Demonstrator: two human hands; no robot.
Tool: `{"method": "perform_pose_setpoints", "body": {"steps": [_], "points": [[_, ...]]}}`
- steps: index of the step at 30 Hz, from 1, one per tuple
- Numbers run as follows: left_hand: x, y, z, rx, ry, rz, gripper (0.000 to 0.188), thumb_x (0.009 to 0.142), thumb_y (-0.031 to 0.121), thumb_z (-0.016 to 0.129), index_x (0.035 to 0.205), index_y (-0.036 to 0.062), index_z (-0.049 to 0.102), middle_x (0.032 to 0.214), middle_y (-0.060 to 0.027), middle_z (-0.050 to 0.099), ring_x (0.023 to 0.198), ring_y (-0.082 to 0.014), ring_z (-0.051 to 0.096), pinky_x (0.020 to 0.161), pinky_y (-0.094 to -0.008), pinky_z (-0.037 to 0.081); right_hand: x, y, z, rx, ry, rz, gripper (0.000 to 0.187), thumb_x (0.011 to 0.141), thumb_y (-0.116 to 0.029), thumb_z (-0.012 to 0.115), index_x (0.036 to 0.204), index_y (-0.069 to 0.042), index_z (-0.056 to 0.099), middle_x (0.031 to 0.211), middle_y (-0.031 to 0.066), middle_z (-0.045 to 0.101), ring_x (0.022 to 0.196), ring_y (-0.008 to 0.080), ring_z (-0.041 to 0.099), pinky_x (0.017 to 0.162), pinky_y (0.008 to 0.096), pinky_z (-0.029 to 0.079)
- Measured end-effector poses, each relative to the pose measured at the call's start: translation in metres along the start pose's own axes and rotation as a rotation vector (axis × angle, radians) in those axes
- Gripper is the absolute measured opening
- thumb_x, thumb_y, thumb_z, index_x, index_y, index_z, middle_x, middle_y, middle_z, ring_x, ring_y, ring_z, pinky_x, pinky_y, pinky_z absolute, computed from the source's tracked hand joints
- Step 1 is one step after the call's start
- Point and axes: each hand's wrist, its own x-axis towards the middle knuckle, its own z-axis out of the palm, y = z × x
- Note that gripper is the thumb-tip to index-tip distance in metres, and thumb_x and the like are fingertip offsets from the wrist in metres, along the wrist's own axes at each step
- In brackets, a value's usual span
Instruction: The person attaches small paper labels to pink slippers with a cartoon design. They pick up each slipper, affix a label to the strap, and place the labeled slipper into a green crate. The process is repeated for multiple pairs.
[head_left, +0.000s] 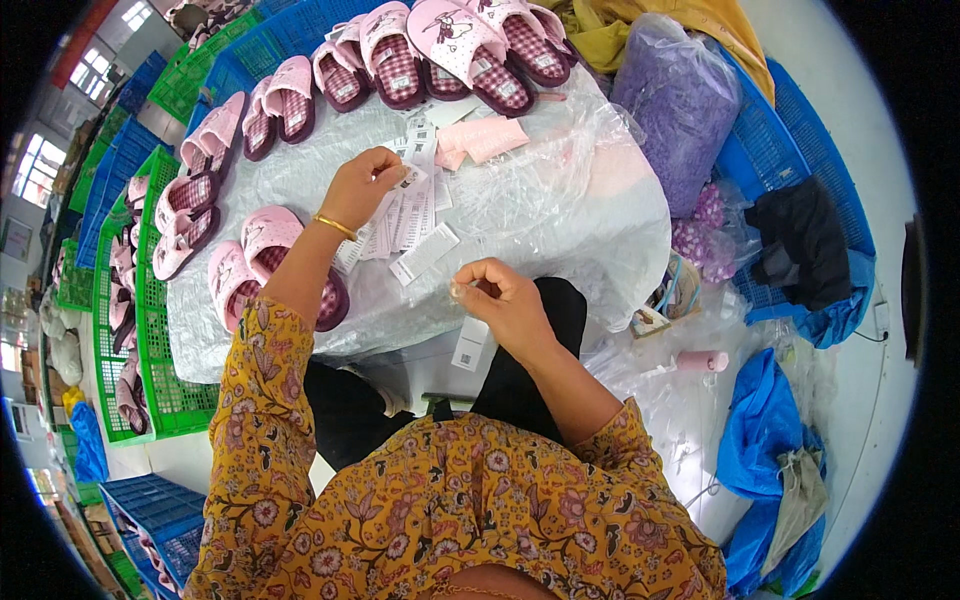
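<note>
In the head view, the left hand (pixel 368 185), a thin gold bracelet (pixel 336 227) at its wrist, reaches over a loose pile of small white printed paper tags (pixel 408 215). Its thumb and forefinger come together at the pile's upper part; whether they pinch a tag, I cannot tell. Just right of those fingertips lie folded pale-pink sheets (pixel 485 138).

The right hand (pixel 510 312) is over the near edge of the table covered in clear plastic sheeting (pixel 590 235), its fingers curled in toward the thumb; what is between the tips is too small to tell. Just below these fingers is a single white rectangular tag with a dark square code (pixel 470 345); whether a thread joins it to them is unclear.

Toward the wearer from the left fingers, beside the forearm, sits a pair of pink fabric slippers with burgundy checked insoles (pixel 272 232). Beyond those fingers, more such slippers (pixel 392 55) line the far edge. Well right of both hands stands a purple bundle in clear plastic (pixel 680 105).
</note>
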Motion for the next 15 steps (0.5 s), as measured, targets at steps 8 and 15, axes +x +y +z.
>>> {"method": "perform_pose_setpoints", "body": {"steps": [8,15], "points": [[-0.034,0.02,0.0,-0.486,0.149,-0.063,0.014,0.092,0.012,0.065,0.1,0.0012,0.065,0.092,-0.0009,0.065,0.084,-0.0079,0.059,0.077,-0.0226,0.047,0.038,-0.033,0.013,0.237,0.1,0.012,0.03,0.086,-0.009,0.071,0.112,0.001,0.058,0.082,-0.0016,0.056,0.072,0.0053,0.049,0.064,0.0211,0.04],[-0.069,0.043,0.022,-0.669,0.103,-0.064,0.014,0.094,0.011,0.063,0.103,0.0011,0.063,0.092,0.0009,0.063,0.085,-0.0058,0.055,0.077,-0.0206,0.045,0.051,-0.033,0.018,0.389,0.098,0.061,0.033,0.084,-0.006,0.071,0.114,0.001,0.059,0.081,-0.0027,0.054,0.069,0.0041,0.045,0.06,0.0197,0.035]]}}
